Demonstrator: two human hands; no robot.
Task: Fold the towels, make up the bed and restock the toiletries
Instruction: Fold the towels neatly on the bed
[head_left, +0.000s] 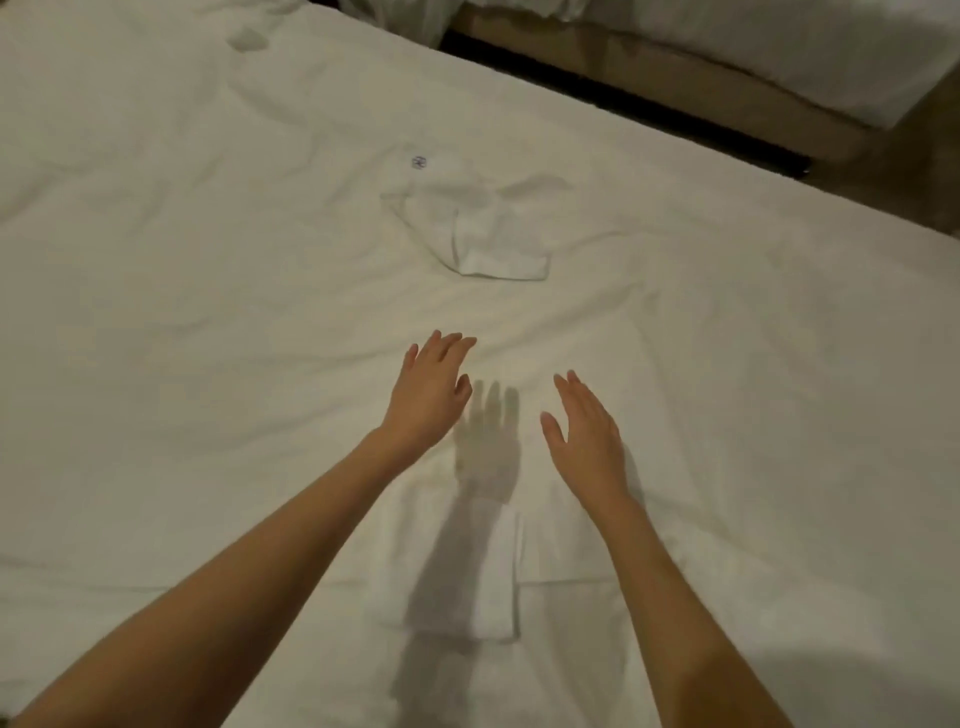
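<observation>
Over a white bed (208, 312), left hand (428, 397) and right hand (587, 439) hover, fingers straight, holding nothing. Beyond them lies a crumpled towel (488, 228); beneath the forearms, a folded towel (467, 571).

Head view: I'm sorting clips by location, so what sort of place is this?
Probably a hotel room: a white-sheeted bed, a second bed close by, and a small towel near a printed logo.
</observation>
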